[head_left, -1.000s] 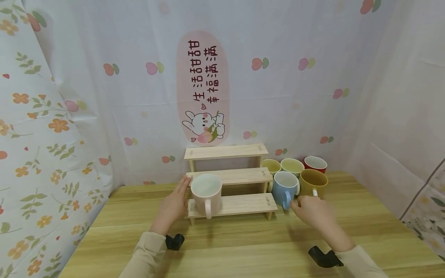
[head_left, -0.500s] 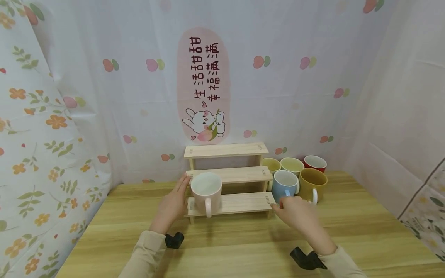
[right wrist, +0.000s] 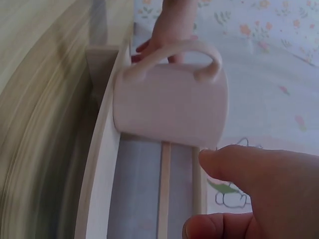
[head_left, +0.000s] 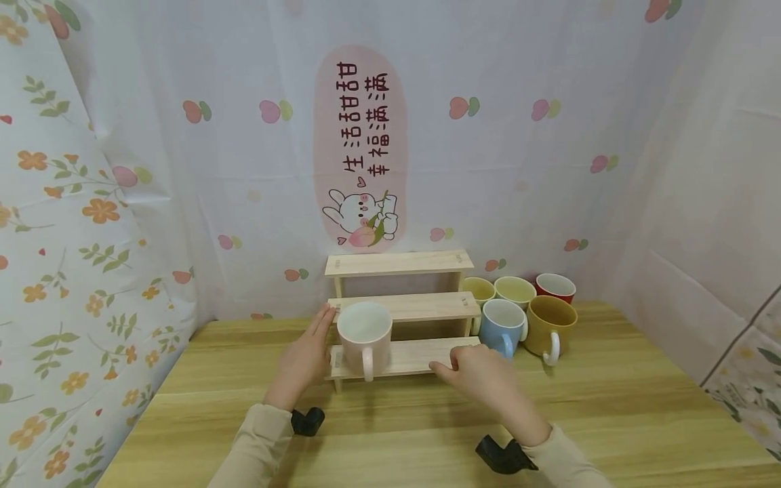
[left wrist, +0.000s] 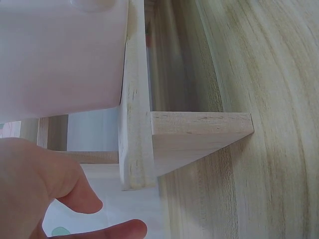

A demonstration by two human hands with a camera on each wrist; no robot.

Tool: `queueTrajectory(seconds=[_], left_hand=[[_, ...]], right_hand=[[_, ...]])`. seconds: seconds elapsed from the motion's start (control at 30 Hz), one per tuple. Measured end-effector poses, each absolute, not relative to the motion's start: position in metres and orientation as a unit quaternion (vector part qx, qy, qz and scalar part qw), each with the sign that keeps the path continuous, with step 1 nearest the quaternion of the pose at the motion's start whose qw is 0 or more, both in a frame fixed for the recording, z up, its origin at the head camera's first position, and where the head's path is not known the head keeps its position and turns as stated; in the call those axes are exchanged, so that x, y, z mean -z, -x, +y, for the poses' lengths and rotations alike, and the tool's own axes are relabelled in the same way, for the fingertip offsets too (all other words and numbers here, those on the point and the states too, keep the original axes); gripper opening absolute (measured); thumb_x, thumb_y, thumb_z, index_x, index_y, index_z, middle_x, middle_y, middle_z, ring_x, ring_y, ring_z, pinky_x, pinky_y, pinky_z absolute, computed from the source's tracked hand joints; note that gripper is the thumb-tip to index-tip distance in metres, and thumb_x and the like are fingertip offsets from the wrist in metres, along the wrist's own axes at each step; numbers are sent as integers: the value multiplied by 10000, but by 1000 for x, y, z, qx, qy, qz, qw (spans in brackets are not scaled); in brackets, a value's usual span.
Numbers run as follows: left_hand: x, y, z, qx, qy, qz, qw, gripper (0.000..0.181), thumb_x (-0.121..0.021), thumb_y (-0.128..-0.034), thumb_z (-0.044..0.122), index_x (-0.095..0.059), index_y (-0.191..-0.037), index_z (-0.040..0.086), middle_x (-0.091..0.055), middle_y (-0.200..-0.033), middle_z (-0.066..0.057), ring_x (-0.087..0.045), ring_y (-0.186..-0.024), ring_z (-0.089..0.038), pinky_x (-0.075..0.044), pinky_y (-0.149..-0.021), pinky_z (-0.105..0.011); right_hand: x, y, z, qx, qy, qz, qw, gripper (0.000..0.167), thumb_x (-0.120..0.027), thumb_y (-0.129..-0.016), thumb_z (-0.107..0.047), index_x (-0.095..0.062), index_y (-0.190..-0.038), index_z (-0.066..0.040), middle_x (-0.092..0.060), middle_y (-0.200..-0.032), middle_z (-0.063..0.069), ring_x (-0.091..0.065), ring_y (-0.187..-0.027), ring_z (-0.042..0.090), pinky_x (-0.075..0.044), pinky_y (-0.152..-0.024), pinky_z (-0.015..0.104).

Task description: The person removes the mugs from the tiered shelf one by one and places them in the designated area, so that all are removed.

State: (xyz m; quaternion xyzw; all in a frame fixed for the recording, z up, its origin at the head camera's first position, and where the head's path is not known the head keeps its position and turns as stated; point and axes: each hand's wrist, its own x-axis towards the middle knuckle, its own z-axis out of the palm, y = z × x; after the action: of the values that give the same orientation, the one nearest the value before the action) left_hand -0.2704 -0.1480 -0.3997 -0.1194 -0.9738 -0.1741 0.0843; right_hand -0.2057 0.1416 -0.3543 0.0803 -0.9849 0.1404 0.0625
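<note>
A pale pink mug [head_left: 365, 339] stands upright at the left end of the lowest step of a three-tier wooden shelf [head_left: 433, 352], its handle toward me. Beside the mug and the shelf's left end is my left hand [head_left: 300, 359]; in the left wrist view its thumb [left wrist: 79, 191] and a finger stand apart with nothing between them. My right hand [head_left: 488, 379] hovers in front of the lowest step's right part. It holds nothing, and its thumb and fingers [right wrist: 209, 226] stand apart in the right wrist view, pointing toward the mug [right wrist: 169, 102].
Right of the shelf several mugs stand close together on the wooden table [head_left: 610, 400]: a blue mug [head_left: 502, 322], a mustard mug [head_left: 549, 325], a red mug [head_left: 556, 285] and yellowish ones behind. A patterned cloth [head_left: 244, 169] hangs behind the shelf.
My right hand has moved left, from beside the blue and mustard mugs to the front of the lowest step. The left hand and the pink mug stay in place.
</note>
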Motion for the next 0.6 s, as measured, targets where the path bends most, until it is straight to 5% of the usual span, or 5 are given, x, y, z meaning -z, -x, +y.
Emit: queueTrajectory(seconds=[0.6], left_hand=[[399,271,-147,184,129,-969,98,783,-605,-838,-15,-243,-1523,100,-210,-1593,-59,-367,-439,-120,-337,-422,-259]], right_hand=[[361,207,78,-139,-176,-971,89,591,-529,-846,-658,-437,-497,-190,-380,-463,-72,-398,-451,106,-314,-395,264]])
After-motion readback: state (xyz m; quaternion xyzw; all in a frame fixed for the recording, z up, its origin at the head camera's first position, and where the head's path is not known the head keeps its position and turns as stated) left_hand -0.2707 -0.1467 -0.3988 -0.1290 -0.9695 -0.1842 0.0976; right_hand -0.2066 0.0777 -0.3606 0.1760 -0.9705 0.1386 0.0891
